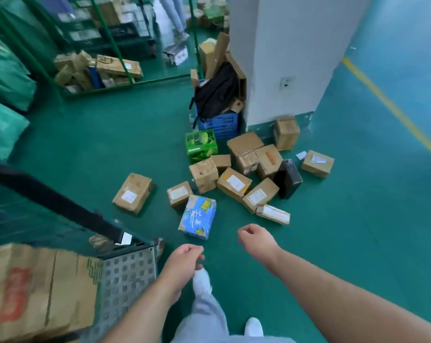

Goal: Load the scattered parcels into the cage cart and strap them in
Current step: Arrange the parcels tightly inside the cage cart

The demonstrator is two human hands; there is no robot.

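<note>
Currently I count twelve brown parcels (234,183) scattered on the floor at the foot of the white pillar (283,58), plus one blue box (197,216), one green box (200,146) and one black box (288,179). The cage cart (127,268) stands well left of the pillar, one large carton (36,288) beside its perforated panel. My left hand (184,258) and right hand (252,237) hang apart, loosely curled, holding nothing.

Bright even overhead light, soft shadows, wide-angle bend at edges, motion blur on lower-left box (36,290) & cart
</note>
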